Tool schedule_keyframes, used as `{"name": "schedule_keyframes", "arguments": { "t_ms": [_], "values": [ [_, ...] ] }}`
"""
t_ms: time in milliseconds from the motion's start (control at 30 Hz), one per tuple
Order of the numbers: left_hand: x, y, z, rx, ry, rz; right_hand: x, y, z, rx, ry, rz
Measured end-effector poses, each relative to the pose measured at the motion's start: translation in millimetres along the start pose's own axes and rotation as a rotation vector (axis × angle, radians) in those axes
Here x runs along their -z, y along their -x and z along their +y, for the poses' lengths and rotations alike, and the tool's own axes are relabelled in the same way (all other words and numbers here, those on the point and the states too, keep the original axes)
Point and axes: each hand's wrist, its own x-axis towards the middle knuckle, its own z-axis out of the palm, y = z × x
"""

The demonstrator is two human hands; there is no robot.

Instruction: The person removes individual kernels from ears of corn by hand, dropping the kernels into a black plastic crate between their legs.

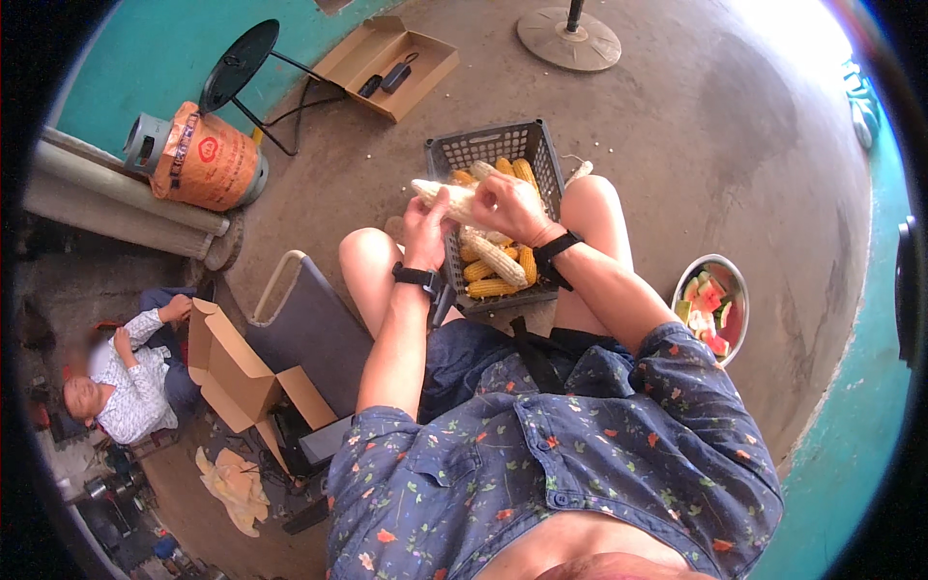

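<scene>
A pale, whitish corn cob (434, 192) is held above the crate in my left hand (425, 228), its fingers and thumb wrapped round it. My right hand (515, 207) is closed on the cob's other end with the fingers bent; its palm side is hidden. Below both hands stands a dark grey plastic crate (464, 147) between my knees. Inside it lie several yellow corn cobs (490, 288) and paler ones, among them a whitish cob (500, 261) lying on top at the near side.
A metal bowl (742, 311) with watermelon pieces sits on the right. Left are a chair (309, 314), a gas cylinder (215, 164) and an open cardboard box (232, 372). Another box (425, 72) lies beyond the crate, near a round stand base (568, 43). A person (135, 382) sits far left.
</scene>
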Motion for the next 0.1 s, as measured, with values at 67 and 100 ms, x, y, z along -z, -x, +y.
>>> {"name": "schedule_keyframes", "arguments": {
  "t_ms": [67, 100],
  "values": [
    [6.5, -3.3, -1.5, -0.059, 0.005, 0.101, 0.2, -0.8, -1.4, -0.086, -0.017, 0.062],
    [9.6, -6.6, -2.0, -0.108, 0.036, 0.134, 0.9, -2.0, -1.4, -0.083, -0.017, 0.061]
  ]
}}
